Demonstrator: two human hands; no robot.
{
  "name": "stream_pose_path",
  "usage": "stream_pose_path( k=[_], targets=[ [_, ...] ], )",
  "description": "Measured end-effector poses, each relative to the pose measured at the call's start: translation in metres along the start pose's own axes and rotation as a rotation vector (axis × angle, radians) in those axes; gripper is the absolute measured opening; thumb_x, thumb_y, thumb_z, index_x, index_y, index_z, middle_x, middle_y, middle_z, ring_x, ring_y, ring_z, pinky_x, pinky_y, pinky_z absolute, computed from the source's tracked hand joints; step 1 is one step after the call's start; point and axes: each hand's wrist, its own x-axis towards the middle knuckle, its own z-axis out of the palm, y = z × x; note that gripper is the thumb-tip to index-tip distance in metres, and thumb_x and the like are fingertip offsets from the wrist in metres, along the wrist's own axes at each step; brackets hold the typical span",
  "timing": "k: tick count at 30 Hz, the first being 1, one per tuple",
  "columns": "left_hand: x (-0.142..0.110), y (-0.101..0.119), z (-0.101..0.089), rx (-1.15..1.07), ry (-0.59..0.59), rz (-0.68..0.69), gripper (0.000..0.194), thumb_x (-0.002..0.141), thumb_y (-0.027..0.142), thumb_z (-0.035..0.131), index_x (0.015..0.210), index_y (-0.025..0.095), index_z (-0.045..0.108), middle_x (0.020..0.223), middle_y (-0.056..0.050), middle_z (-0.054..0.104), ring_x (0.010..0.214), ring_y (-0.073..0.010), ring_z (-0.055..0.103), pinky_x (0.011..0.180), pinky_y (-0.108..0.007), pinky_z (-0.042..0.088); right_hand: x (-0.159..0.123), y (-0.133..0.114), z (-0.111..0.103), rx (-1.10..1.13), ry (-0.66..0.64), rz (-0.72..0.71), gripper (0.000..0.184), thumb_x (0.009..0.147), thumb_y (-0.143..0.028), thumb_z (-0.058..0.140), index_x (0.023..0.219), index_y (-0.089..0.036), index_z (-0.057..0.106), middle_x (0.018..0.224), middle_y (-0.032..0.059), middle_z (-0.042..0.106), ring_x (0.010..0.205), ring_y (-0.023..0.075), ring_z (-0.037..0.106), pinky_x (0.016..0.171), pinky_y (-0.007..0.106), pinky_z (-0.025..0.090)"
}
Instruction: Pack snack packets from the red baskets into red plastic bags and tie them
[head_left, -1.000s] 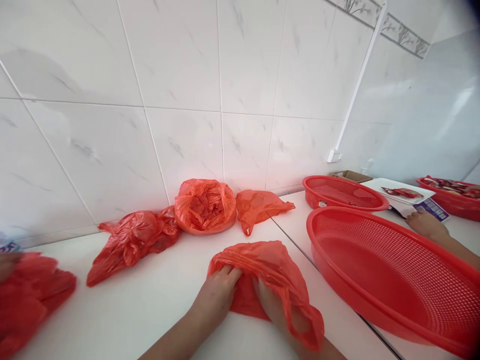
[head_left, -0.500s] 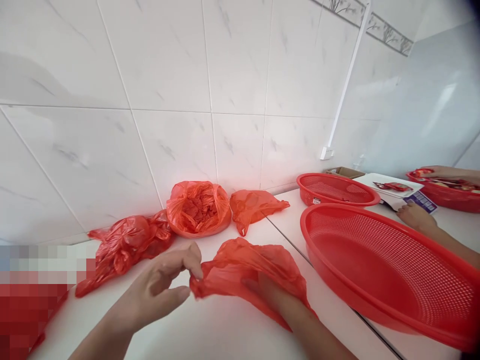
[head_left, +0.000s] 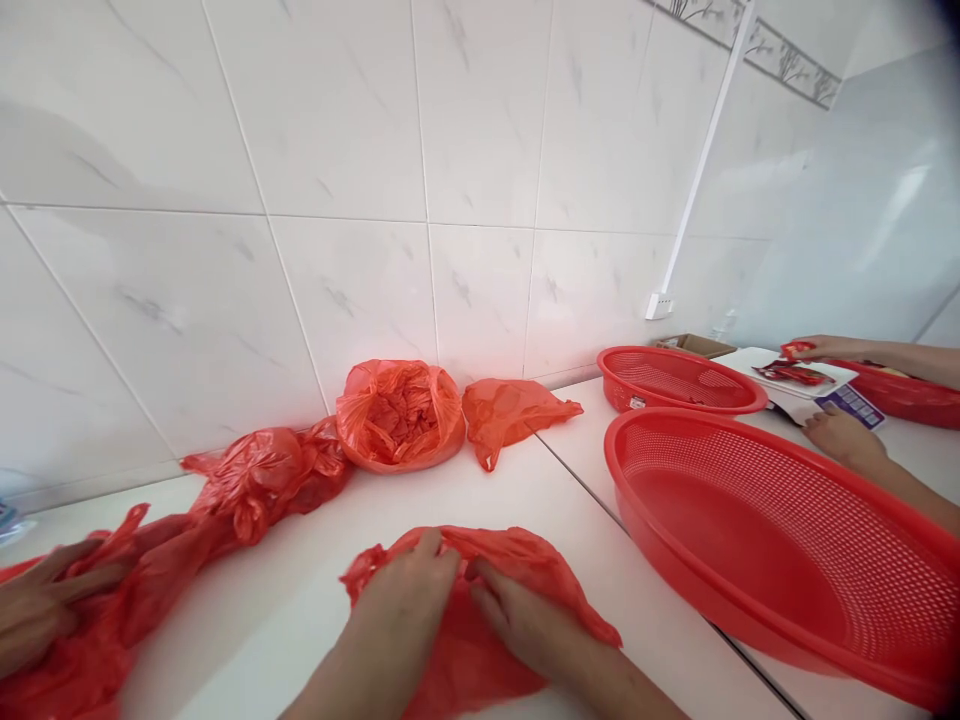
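Note:
Low in the middle of the head view, a thin red plastic bag [head_left: 487, 680] lies crumpled over the white table, with both my hands at its upper part. My left hand [head_left: 409, 605] is closed on the bag's gathered edge, its fingertips partly hidden in the folds. My right hand [head_left: 525, 615] faces it from the right, fingers bent and gripping the film near the bag's middle. The two sets of fingertips are close together. Beyond them, a rolled-open red bag [head_left: 401, 415] stuffed with crumpled red plastic stands against the wall.
A flat red bag [head_left: 517, 410] lies by the wall. Two red mesh baskets [head_left: 735, 540] stand at right. Farther right, a co-worker's hands [head_left: 844, 435] are around a scale [head_left: 855, 405]. Another person's hand [head_left: 45, 605] rests on red bags [head_left: 172, 580] at left.
My left hand has moved right and down onto the bag, beside my right hand. The bag has been drawn nearer. Another person's hand now shows at left, and a co-worker's hand at right has moved toward the scale.

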Motion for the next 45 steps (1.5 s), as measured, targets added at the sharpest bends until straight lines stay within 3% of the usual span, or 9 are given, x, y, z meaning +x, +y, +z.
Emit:
stream_pose_path(
  k=[3,6,11,17,23,30,34,38,45],
  targets=[
    [0.023,-0.013,-0.008,0.331,-0.070,-0.082,0.055,0.060,-0.003,0.054,0.107,0.023,0.064,0.112,-0.011,0.062,0.091,-0.0307,0.062,0.067,-0.038,0.048,0.008,0.009,-0.022,0.009,0.067,0.167,0.030,0.090,-0.036,0.039,0.106,-0.025,0.061,0.103,0.0027,0.068,0.100,0.0203,0.061,0.089,0.036,0.045],
    [0.023,-0.023,-0.017,0.333,-0.096,-0.063,0.077,0.050,-0.002,0.056,0.123,0.023,0.056,0.116,-0.012,0.063,0.101,-0.0338,0.059,0.079,-0.042,0.046,0.013,0.025,-0.043,0.102,0.083,0.313,0.030,0.088,-0.039,0.042,0.091,-0.019,0.064,0.087,0.0036,0.068,0.078,0.0171,0.062,0.073,0.031,0.046],
    [0.019,-0.020,-0.021,0.234,-0.093,0.025,0.054,0.060,0.003,0.053,0.107,0.027,0.063,0.100,-0.007,0.066,0.088,-0.0270,0.062,0.074,-0.036,0.046,0.012,0.037,-0.055,0.368,-0.089,0.229,0.040,0.088,-0.038,0.046,0.123,-0.020,0.055,0.091,0.0004,0.064,0.076,0.0120,0.059,0.075,0.027,0.045],
    [0.027,0.005,0.005,0.149,-0.098,0.303,0.036,0.078,0.010,0.051,0.107,0.029,0.062,0.111,-0.007,0.064,0.102,-0.0276,0.058,0.088,-0.041,0.044,0.005,0.028,-0.046,0.231,-0.031,0.172,0.052,0.082,-0.037,0.056,0.133,-0.026,0.047,0.078,-0.0024,0.059,0.069,0.0132,0.055,0.062,0.024,0.042],
    [0.035,-0.027,0.030,0.106,-0.133,0.043,0.102,0.041,0.031,0.085,0.135,0.030,0.046,0.146,-0.013,0.040,0.134,-0.0419,0.029,0.106,-0.057,0.026,0.008,0.038,-0.052,0.492,-0.276,0.260,0.046,0.085,-0.040,0.054,0.127,-0.023,0.050,0.076,-0.0030,0.060,0.057,0.0088,0.053,0.055,0.021,0.039],
    [0.030,-0.019,0.013,0.028,-0.095,0.262,0.061,0.068,0.024,0.069,0.126,0.033,0.056,0.133,-0.007,0.055,0.120,-0.0326,0.049,0.102,-0.049,0.037,0.015,0.045,-0.050,0.868,-0.085,0.239,0.035,0.089,-0.045,0.052,0.110,-0.017,0.056,0.099,0.0065,0.064,0.077,0.0113,0.063,0.066,0.022,0.047],
    [0.022,-0.005,0.014,0.038,-0.357,0.306,0.073,0.062,0.020,0.071,0.130,0.039,0.052,0.147,-0.003,0.042,0.132,-0.0392,0.037,0.105,-0.056,0.033,0.020,0.050,-0.049,1.011,0.025,0.259,0.035,0.085,-0.044,0.060,0.109,-0.020,0.056,0.106,0.0074,0.063,0.078,0.0130,0.064,0.063,0.023,0.050],
    [0.018,-0.013,0.019,0.029,-0.516,0.187,0.084,0.059,0.010,0.066,0.133,0.045,0.046,0.156,0.000,0.026,0.139,-0.0394,0.026,0.099,-0.053,0.043,0.028,0.062,-0.056,1.144,0.202,0.265,0.022,0.081,-0.038,0.066,0.090,-0.018,0.060,0.082,0.0014,0.061,0.064,0.0081,0.059,0.053,0.017,0.047],
    [0.019,-0.007,0.001,-0.065,-0.122,0.276,0.043,0.076,0.017,0.062,0.116,0.032,0.063,0.130,-0.002,0.059,0.111,-0.0242,0.060,0.093,-0.034,0.050,0.026,0.061,-0.066,1.306,0.132,0.048,0.023,0.082,-0.041,0.063,0.080,-0.019,0.060,0.063,-0.0051,0.051,0.045,0.0027,0.042,0.037,0.013,0.031]
  ],
)
